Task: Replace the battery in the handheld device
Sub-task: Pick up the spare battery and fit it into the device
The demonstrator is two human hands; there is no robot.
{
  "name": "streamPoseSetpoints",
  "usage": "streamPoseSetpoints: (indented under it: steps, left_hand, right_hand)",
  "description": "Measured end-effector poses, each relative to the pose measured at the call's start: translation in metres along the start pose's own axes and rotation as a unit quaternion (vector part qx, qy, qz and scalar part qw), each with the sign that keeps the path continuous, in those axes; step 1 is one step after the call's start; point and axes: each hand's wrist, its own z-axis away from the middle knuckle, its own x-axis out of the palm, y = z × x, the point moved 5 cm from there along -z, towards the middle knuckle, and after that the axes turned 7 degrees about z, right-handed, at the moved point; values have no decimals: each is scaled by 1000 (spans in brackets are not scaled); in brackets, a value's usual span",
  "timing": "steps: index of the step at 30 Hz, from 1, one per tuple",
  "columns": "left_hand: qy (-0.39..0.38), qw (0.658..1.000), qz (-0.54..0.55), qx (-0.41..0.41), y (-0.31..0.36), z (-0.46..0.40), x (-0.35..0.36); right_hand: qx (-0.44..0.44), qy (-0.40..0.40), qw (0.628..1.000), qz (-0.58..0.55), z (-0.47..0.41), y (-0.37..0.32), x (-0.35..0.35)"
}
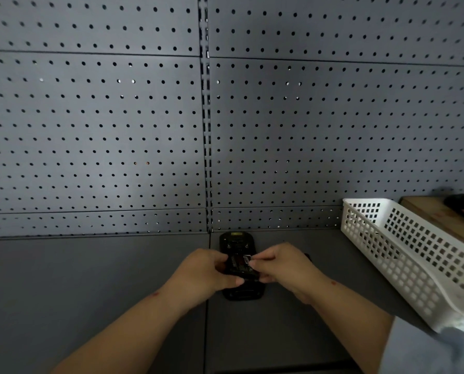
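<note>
Pinching a battery (240, 264) between both hands, left hand (207, 272) and right hand (278, 265) hold it directly over the device (237, 242), long axes aligned, pointing away.

Both hands, left (205, 271) and right (280, 265), fingers curled, close together.

Black device (236, 242) under my fingers (255, 261), its battery (239, 265) black with a red-and-white label — grey counter (90, 279), grey pegboard (96, 125) dotted with dark holes, white basket (403, 255) in square lattice.
</note>
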Motion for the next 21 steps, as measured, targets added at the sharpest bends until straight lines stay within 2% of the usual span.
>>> streamPoseSetpoints:
  steps: [4,6,11,16,21]
  left_hand:
    - [-13,998,-45,29,-4,0,1]
    - [-9,997,-68,43,-7,-2,2]
    - [12,991,-99,92,-13,-4,-2]
    - [-35,995,-49,81,-26,-10,-1]
    - [-33,995,-44,89,-30,-11,0]
  right_hand:
    - [-38,-78,996,28,12,-9,-1]
    - [-43,-89,995,24,14,-7,-1]
    - [-71,-52,994,68,10,-6,0]
    - [-119,1,980,156,8,-3,-3]
    - [-131,3,978,161,3,0,-5]
